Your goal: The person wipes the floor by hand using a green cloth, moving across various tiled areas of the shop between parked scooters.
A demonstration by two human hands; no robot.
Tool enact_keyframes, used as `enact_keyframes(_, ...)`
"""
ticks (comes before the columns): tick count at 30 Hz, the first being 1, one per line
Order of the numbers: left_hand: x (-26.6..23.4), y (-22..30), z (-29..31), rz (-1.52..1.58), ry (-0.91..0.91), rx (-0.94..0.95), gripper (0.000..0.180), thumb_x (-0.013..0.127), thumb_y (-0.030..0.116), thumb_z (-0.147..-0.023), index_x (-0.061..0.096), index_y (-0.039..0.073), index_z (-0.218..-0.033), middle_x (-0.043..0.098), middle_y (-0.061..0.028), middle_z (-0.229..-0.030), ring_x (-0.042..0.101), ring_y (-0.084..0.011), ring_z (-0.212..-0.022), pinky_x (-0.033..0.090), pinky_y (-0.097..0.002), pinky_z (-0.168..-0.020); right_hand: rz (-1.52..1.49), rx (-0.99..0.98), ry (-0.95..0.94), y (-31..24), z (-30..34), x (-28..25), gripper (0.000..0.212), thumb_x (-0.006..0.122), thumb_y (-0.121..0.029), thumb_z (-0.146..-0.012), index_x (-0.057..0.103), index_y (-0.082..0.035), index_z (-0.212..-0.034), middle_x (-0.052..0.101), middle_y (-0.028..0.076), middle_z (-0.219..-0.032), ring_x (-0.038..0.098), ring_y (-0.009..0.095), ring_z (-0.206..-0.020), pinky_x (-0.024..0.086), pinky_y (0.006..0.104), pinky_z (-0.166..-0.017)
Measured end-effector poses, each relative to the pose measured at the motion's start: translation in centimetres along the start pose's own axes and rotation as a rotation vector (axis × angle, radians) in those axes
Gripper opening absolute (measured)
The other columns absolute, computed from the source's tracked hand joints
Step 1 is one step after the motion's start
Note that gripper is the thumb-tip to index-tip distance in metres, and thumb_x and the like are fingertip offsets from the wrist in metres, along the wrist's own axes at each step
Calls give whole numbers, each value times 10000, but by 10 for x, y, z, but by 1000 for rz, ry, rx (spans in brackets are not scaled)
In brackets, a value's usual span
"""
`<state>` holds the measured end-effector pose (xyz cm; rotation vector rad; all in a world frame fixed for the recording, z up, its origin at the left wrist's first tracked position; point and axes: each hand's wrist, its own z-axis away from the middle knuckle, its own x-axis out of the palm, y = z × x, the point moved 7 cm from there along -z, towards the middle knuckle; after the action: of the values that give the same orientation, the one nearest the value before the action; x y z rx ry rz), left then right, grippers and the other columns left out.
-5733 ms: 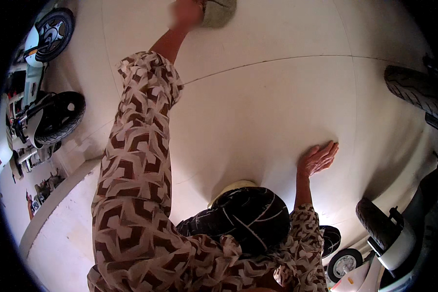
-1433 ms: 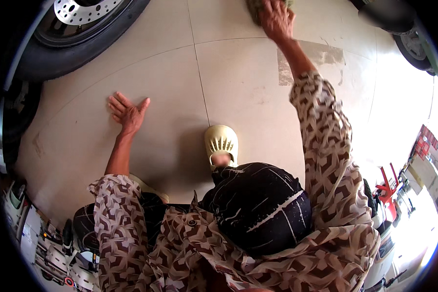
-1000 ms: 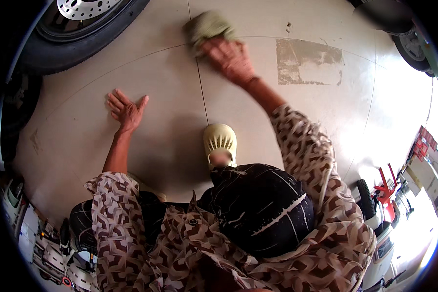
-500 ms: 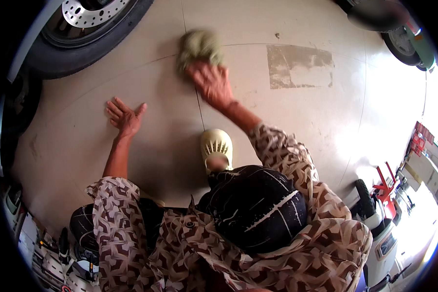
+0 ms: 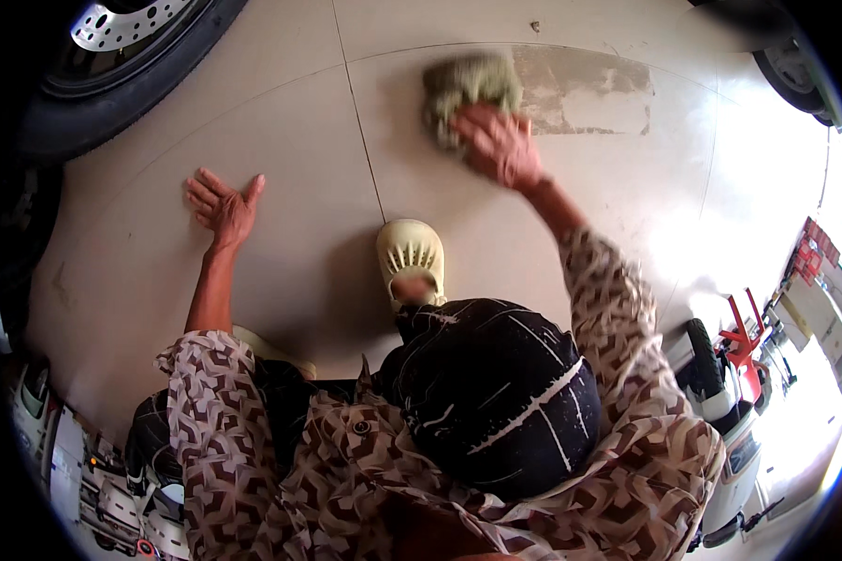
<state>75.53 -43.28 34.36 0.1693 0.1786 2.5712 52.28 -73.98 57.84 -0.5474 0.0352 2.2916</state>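
My right hand presses a crumpled green cloth flat onto the beige tiled floor, beside a darker scuffed patch. The hand is blurred. My left hand lies flat on the tiles with fingers spread, holding nothing. Between my arms a pale yellow clog sticks out from under my dark trouser knee. Both sleeves carry a brown and cream pattern.
A large motorcycle wheel with a brake disc stands at the upper left. Another tyre sits at the upper right. A red stand and parked scooters are at the right edge.
My right hand has swept the green cloth across the floor from the left of the tile joint to the right, up against the scuffed patch. My left hand has stayed planted.
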Motion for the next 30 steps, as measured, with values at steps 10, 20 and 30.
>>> enact_keyframes(10, -1, 4, 0, -52, -35, -34, 1231, 469, 819, -720, -132, 50, -1469, -183, -246, -1515, -136, -431, -1406, 59, -593, -1102, 105, 738, 335, 151, -127, -24, 527, 482, -316, -923, 360, -169, -1414, 391, 125, -1417, 309, 384, -1314, 241, 574, -1046)
enact_keyframes(20, -2, 4, -2, -37, 19, -49, 1211, 453, 811, -739, -123, 33, -1467, -197, -257, -1508, -140, -462, -1393, 30, -593, -1104, -95, 331, -18, -68, 117, 7, 601, 668, -198, -718, 495, -200, -1294, 475, 27, -1325, 425, 217, -1231, 278, 445, -959)
enact_keyframes(30, -29, 37, 6, -17, -37, -192, 1160, 535, 703, -776, -120, 43, -1470, -146, -250, -1521, -106, -442, -1407, 68, -605, -1097, 48, 427, 307, -12, -179, -18, 541, 578, -274, -838, 433, -203, -1355, 384, 31, -1423, 320, 257, -1326, 278, 511, -991)
